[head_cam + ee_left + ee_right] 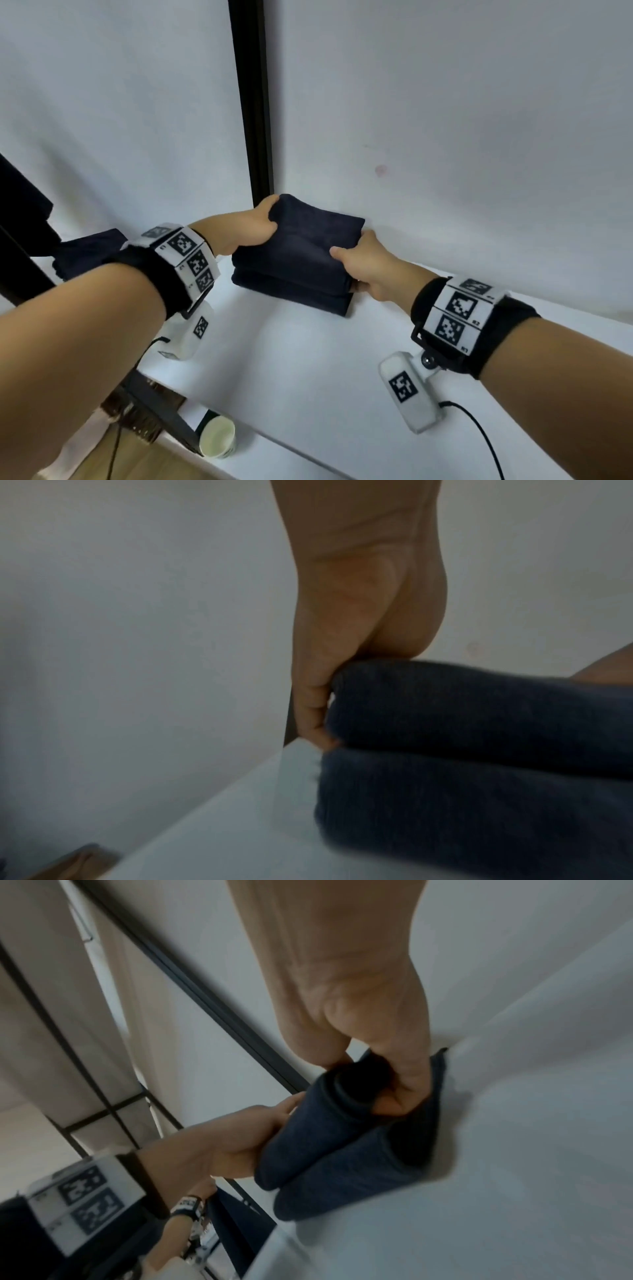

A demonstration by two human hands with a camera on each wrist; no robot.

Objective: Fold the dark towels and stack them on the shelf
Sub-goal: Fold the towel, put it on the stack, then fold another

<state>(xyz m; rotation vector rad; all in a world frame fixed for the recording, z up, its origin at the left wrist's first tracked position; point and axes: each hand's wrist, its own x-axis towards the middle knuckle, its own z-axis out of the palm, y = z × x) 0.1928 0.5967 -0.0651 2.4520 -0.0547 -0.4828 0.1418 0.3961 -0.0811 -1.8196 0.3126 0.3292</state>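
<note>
Two folded dark navy towels sit stacked on the white shelf (308,359) by the back wall. The upper towel (301,240) (479,710) (308,1137) lies on the lower towel (291,291) (479,804) (342,1183). My left hand (255,228) (318,702) grips the upper towel's left end, thumb on top and fingers under it. My right hand (359,263) (394,1085) grips its right end, thumb on top and fingers tucked between the two towels. Another dark towel (85,253) lies crumpled at the far left behind my left wrist.
A black vertical frame post (253,102) stands right behind the stack's left corner. White walls close in the back and the right. A paper cup (217,437) sits below the shelf's front edge, beside a dark frame bar (157,404).
</note>
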